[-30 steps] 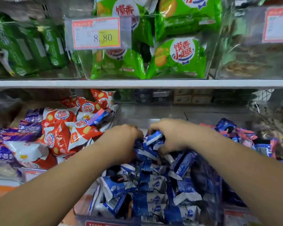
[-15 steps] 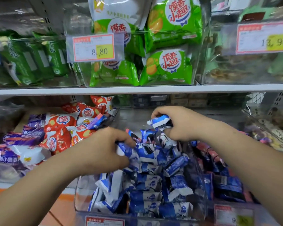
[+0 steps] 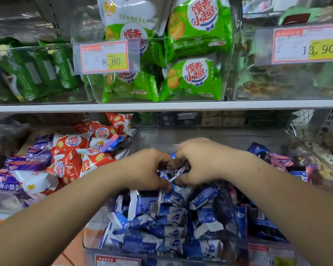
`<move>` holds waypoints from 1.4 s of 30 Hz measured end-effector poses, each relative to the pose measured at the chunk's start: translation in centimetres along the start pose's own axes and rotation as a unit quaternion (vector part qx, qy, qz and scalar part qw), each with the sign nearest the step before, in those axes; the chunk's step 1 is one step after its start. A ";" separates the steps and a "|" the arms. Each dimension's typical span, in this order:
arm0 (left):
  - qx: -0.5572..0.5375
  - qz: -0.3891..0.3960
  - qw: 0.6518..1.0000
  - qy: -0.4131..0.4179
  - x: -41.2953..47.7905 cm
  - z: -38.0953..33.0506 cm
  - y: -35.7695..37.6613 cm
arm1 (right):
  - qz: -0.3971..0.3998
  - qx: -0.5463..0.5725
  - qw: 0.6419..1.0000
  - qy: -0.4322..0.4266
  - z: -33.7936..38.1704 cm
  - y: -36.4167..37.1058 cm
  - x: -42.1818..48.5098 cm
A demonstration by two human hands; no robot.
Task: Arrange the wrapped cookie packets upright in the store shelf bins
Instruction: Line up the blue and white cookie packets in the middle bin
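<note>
A clear plastic bin [image 3: 88, 239] on the lower shelf holds several blue-and-white wrapped cookie packets [image 3: 161, 223], most standing on edge in rows. My left hand [image 3: 146, 169] and my right hand [image 3: 198, 160] meet over the back of this pile. Both pinch the same small cluster of blue packets [image 3: 176, 174] between fingers and thumbs. The packets under my palms are hidden.
Red and purple snack bags [image 3: 69, 156] fill the bin to the left. Darker blue and pink packets [image 3: 269, 158] lie in the bin to the right. The white upper shelf edge [image 3: 161, 106] hangs above, with green bags [image 3: 192, 79] and price tags [image 3: 104, 56].
My hands have come together over the back of the pile; the right hand has dropped from its raised position with a packet, and the left has moved right to meet it.
</note>
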State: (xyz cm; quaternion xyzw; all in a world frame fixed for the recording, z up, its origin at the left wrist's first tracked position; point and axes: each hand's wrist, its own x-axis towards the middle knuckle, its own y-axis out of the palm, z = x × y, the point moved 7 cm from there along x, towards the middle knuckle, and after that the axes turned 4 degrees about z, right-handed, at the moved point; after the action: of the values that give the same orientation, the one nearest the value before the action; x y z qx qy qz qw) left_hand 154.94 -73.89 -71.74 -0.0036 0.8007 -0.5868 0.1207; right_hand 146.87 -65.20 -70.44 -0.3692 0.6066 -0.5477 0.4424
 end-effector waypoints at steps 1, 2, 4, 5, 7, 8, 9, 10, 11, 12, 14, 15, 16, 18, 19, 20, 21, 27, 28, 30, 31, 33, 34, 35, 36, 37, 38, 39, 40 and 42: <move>0.026 0.031 0.999 -0.003 0.7 -0.3 0.6 | -0.005 0.018 1.000 -0.009 0.4 0.3 -0.1; 0.040 0.057 0.998 -0.009 1.3 -0.5 1.3 | 0.004 0.030 0.999 -0.015 0.8 0.9 -0.3; 0.038 0.078 0.996 -0.020 2.2 -0.5 2.5 | 0.033 0.043 0.998 -0.011 1.0 2.4 -0.7; 0.030 0.077 0.996 -0.023 2.6 -0.4 3.0 | 0.039 0.042 0.998 -0.004 0.9 2.9 -0.8; 0.020 0.072 0.997 -0.032 3.0 -0.1 3.4 | 0.030 0.031 0.999 0.011 0.6 3.2 -0.8; 0.024 0.070 0.997 -0.035 3.1 0.0 3.3 | 0.019 0.025 0.999 0.011 0.6 3.0 -0.7; 0.037 0.068 0.996 -0.036 3.0 0.1 3.1 | 0.010 0.019 1.000 0.005 0.8 2.7 -0.7; 0.053 0.064 0.996 -0.036 2.8 0.1 2.9 | 0.005 0.013 1.000 0.000 1.0 2.4 -0.7; 0.067 0.059 0.995 -0.037 2.7 0.3 2.7 | 0.002 0.007 1.000 -0.001 1.1 2.2 -0.7; 0.074 0.053 0.995 -0.037 2.5 0.7 2.5 | -0.001 -0.002 1.000 0.004 0.9 1.9 -0.7; 0.079 0.042 0.995 -0.049 2.1 1.5 1.8 | -0.002 -0.018 0.999 0.027 0.5 1.3 -0.7; 0.077 0.038 0.995 -0.057 1.8 2.0 1.4 | -0.001 -0.025 0.999 0.041 0.2 0.9 -0.8; 0.075 0.035 0.995 -0.061 1.5 2.2 1.0 | -0.002 -0.032 0.998 0.056 -0.1 0.5 -0.8; 0.076 0.041 0.994 -0.069 0.9 2.4 0.5 | -0.011 -0.056 0.994 0.089 -0.6 -0.2 -0.9; 0.080 0.046 0.993 -0.076 0.6 2.6 0.3 | -0.012 -0.070 0.992 0.107 -0.7 -0.3 -1.0; 0.084 0.051 0.991 -0.088 0.3 3.0 0.1 | -0.008 -0.083 0.989 0.122 -0.7 -0.2 -0.9; 0.091 0.058 0.989 -0.102 0.0 3.1 -0.1 | -0.004 -0.095 0.987 0.133 -0.6 -0.2 -0.8; 0.204 0.101 0.970 -0.083 -0.4 2.6 0.9 | -0.077 -0.080 0.994 -0.023 1.6 -0.2 0.2; 0.194 0.096 0.975 -0.052 -0.3 2.4 1.2 | -0.055 -0.055 0.996 -0.048 1.8 0.4 0.3; 0.151 0.092 0.984 -0.009 -0.3 2.2 1.6 | 0.015 0.018 0.999 -0.038 1.4 1.9 0.3; 0.113 0.095 0.989 -0.003 -0.3 2.1 1.8 | 0.036 0.031 0.999 -0.026 1.1 2.4 0.2; 0.035 0.097 0.995 0.007 -0.2 1.6 2.4 | 0.039 0.009 0.999 -0.002 0.5 2.7 0.0; 0.014 0.094 0.995 0.012 0.1 1.2 2.7 | 0.028 -0.008 1.000 0.007 0.2 2.6 0.1; 0.009 0.095 0.995 0.014 0.3 0.8 3.0 | 0.013 -0.028 0.999 0.012 0.1 2.3 0.1; 0.018 0.103 0.994 0.011 0.6 0.6 3.4 | -0.003 -0.048 0.999 0.017 0.1 2.0 0.1; 0.032 0.107 0.994 0.009 0.9 0.6 3.8 | -0.023 -0.066 0.997 0.024 -0.1 1.7 0.2; 0.040 0.106 0.993 0.009 1.1 0.7 3.9 | -0.040 -0.085 0.995 0.034 -0.3 1.4 0.3; 0.039 0.103 0.994 0.005 1.3 0.8 4.0 | -0.052 -0.101 0.992 0.047 -0.6 1.2 0.3; 0.027 0.099 0.995 -0.001 1.5 1.1 4.1 | -0.059 -0.110 0.990 0.058 -0.9 1.1 0.2; -0.019 0.094 0.995 -0.002 1.7 1.2 4.3 | -0.072 -0.108 0.990 0.053 -1.0 1.0 0.2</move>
State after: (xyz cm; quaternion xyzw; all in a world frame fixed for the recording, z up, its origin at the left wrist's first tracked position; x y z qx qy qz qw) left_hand 154.07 -73.89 -76.46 0.0684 0.8084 -0.5572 0.1769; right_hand 145.86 -64.95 -71.44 -0.4277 0.6569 -0.5282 0.3265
